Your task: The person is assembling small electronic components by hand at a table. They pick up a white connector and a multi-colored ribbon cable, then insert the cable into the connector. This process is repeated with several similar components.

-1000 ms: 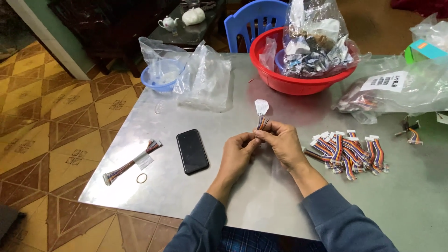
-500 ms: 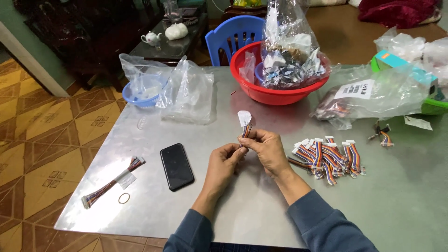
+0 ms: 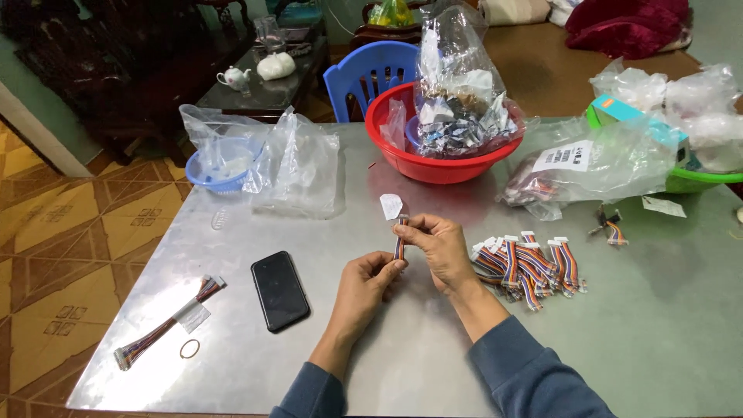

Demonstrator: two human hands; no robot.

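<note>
Both my hands hold one short bundle of multicoloured ribbon wires (image 3: 400, 241) above the metal table (image 3: 642, 340). My left hand (image 3: 370, 282) pinches its lower end. My right hand (image 3: 437, 246) grips its upper part, where a small white tag (image 3: 391, 206) sticks up. Just right of my right hand lies a pile of several similar folded wire bundles (image 3: 528, 263) with white connectors.
A black phone (image 3: 279, 290) lies left of my hands. A long wire bundle (image 3: 166, 323) and a rubber band (image 3: 190, 348) sit near the left corner. A red basin (image 3: 433, 165) with bagged parts, clear bags (image 3: 298, 166), a blue basket (image 3: 219, 165) and bagged goods (image 3: 588, 166) stand behind.
The camera view has shifted, so everything sits lower and further right in frame. My hands keep the same grip on the wire bundle, now a little further apart along it.
</note>
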